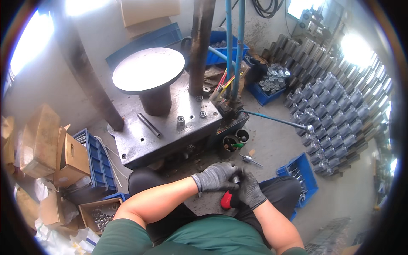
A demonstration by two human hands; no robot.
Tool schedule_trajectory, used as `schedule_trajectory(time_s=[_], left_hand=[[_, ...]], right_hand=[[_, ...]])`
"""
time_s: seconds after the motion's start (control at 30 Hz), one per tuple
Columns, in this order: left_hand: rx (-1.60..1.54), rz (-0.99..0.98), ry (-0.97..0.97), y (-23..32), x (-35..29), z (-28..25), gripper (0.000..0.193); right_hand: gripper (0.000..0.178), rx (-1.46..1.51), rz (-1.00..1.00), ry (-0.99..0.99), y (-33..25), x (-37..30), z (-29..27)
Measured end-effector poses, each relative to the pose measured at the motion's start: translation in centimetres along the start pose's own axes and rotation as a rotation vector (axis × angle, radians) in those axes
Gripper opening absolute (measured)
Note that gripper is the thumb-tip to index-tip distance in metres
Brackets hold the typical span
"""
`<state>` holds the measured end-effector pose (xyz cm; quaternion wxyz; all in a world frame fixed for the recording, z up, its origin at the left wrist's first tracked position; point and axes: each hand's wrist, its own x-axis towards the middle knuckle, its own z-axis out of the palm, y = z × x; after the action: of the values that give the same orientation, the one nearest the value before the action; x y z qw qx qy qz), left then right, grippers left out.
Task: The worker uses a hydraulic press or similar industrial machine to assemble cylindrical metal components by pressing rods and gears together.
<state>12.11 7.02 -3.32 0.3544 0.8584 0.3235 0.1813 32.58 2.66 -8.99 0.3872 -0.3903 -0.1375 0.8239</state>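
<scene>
Together — left hand [217, 177], right hand [250, 190]

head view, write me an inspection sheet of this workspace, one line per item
surface: grey metal base, bearing a short metal rod lying flat
job's things: small metal part between the hands, mostly hidden
clutter: open carton of small parts at left; blue bin of metal pieces at right
hands: left hand and right hand gloved, together; exact grip unclear
cables: black coil by the wall, cable or hose
surroundings: stacked metal cylinders at right
</scene>
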Motion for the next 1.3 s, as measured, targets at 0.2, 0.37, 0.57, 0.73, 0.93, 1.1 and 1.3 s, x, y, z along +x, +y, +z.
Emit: schedule_trajectory(time_s=[0.2, 0.37, 0.57, 0.73, 0.93, 1.1, 1.3], left_hand=[[0.021, -0.056, 0.003, 0.2, 0.1, 0.2, 0.058], [0.037, -0.006, 0.079, -0.1, 0.0, 0.5, 0.071], [0.001, 0.030, 0.140, -0.3, 0.2, 0.9, 0.071], [-0.065, 0.025, 0.122, -1.1, 0.5, 1.0, 0.066], [-0.064, 0.013, 0.105, -0.8, 0.4, 0.7, 0.061], [-0.185, -0.027, 0.096, -1.3, 0.4, 1.3, 0.060], [-0.270, -0.059, 0.100, -1.7, 0.1, 1.5, 0.055]], right_hand=[[0.046, -0.007, 0.017, 0.093, -0.3, -0.3, 1.5], [0.046, 0.151, -0.100, 0.013, -0.4, -0.8, 0.8], [0.041, 0.079, -0.125, 0.018, -0.2, -0.3, -0.4], [0.037, 0.025, -0.168, -0.037, -0.3, -0.6, 1.0], [0.037, -0.015, -0.216, -0.019, -0.6, -0.8, 1.8], [0.054, -0.179, -0.335, -0.073, -0.4, -0.9, 1.0], [0.065, -0.219, -0.350, 0.110, 0.1, -1.3, 0.7]])
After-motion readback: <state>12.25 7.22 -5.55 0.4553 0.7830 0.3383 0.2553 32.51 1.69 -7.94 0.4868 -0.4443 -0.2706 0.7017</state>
